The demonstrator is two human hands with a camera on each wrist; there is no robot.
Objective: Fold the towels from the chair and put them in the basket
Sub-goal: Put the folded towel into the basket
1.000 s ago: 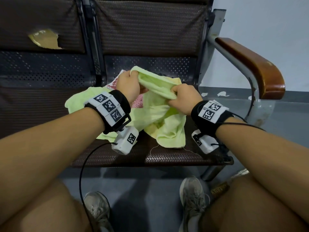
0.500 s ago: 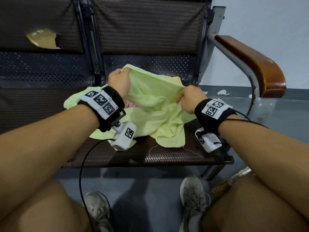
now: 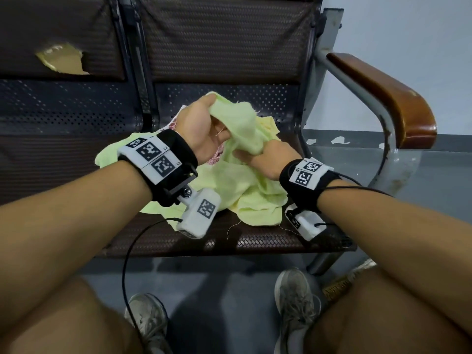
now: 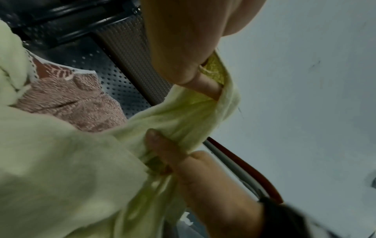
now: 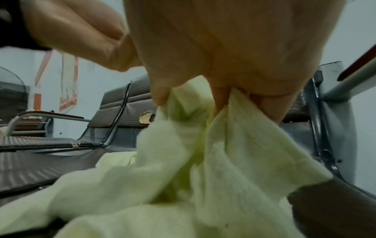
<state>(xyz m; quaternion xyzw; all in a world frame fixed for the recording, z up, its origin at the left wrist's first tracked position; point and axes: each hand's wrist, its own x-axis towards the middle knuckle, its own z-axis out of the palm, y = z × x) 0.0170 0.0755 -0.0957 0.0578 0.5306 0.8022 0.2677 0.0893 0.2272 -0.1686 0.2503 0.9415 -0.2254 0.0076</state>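
Pale green towel (image 3: pixel 237 175) lies bunched on the woven seat of the chair (image 3: pixel 255 241), its far part lifted between both hands. From the head camera I see my left hand (image 3: pixel 201 131) raised, fingers clenched on the towel's top edge, and my right hand (image 3: pixel 265 159) lower and nearer, grasping a fold. A pink patterned cloth (image 3: pixel 176 123) peeks out behind my left wrist.

My left wrist camera shows the towel (image 4: pixel 179 116) pinched under my left hand (image 4: pixel 183 48), with the right hand (image 4: pixel 183 162) gripping it below, thumb pressed into the cloth. The pink patterned cloth (image 4: pixel 71 103) lies at far left.

My right wrist camera shows my right hand (image 5: pixel 234 48) clutching gathered towel (image 5: pixel 234 153) folds, the left hand (image 5: pixel 81 32) above left.
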